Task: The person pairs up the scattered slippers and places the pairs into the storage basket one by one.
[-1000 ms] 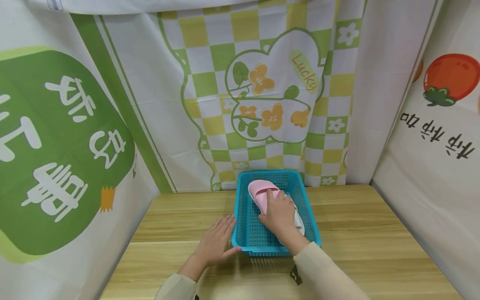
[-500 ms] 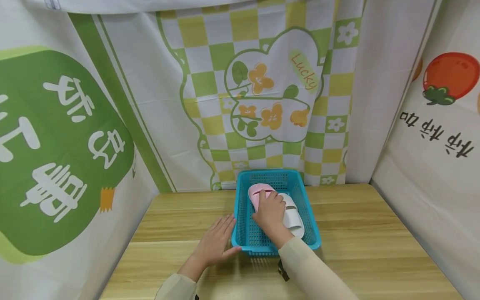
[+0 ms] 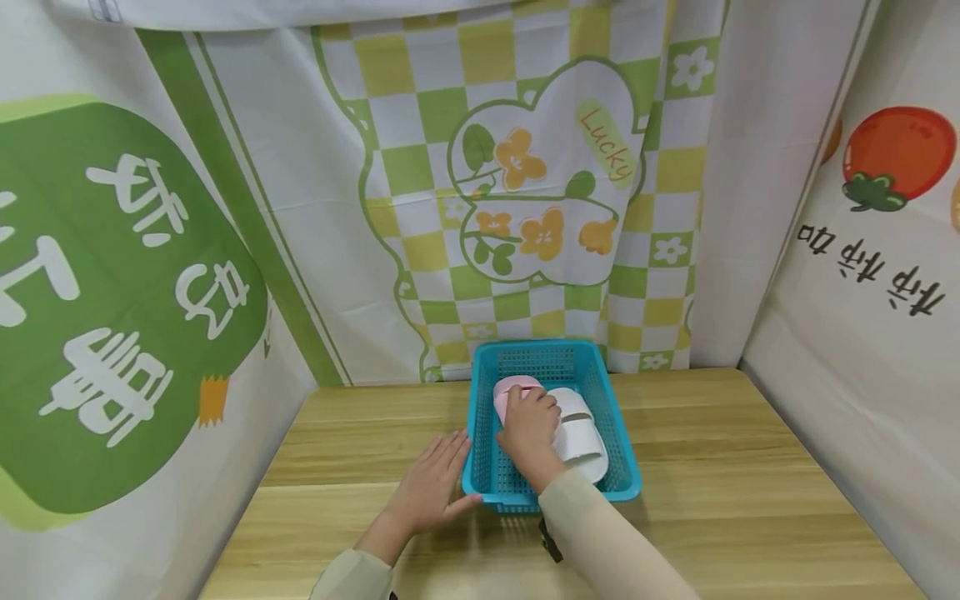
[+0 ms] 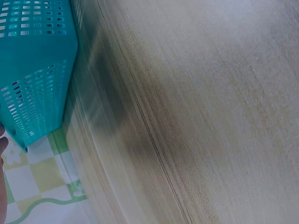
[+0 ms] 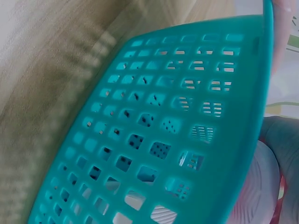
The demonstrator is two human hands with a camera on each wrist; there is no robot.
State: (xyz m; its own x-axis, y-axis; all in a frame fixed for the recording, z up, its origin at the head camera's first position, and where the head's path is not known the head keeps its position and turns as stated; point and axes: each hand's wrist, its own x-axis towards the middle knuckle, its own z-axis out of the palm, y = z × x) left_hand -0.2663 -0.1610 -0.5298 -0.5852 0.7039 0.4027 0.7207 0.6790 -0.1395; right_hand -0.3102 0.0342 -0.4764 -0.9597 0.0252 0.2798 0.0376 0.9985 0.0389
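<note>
A blue-green plastic basket [image 3: 628,454] stands on the table, holding a white slipper [image 3: 581,440] at its right side and a pink slipper [image 3: 512,385] at its left. Inside it, my right hand [image 3: 529,432] grips the pink slipper and covers most of it. My left hand [image 3: 431,487] rests against the basket's front left corner with fingers straight and thumb at the rim. In the right wrist view, a pale ribbed sole [image 5: 256,189] shows past the perforated wall [image 5: 154,116], beside the dark edge of the right hand [image 5: 282,140].
The wooden table [image 3: 720,467] runs along both sides of the basket. Right behind it hangs a green and yellow checked cloth [image 3: 427,250]. Printed cloth walls [image 3: 847,350] close off the left and right.
My right hand has moved left and slightly nearer inside the basket, bringing the pink slipper off the white one, which now shows almost whole. My left hand stays put.
</note>
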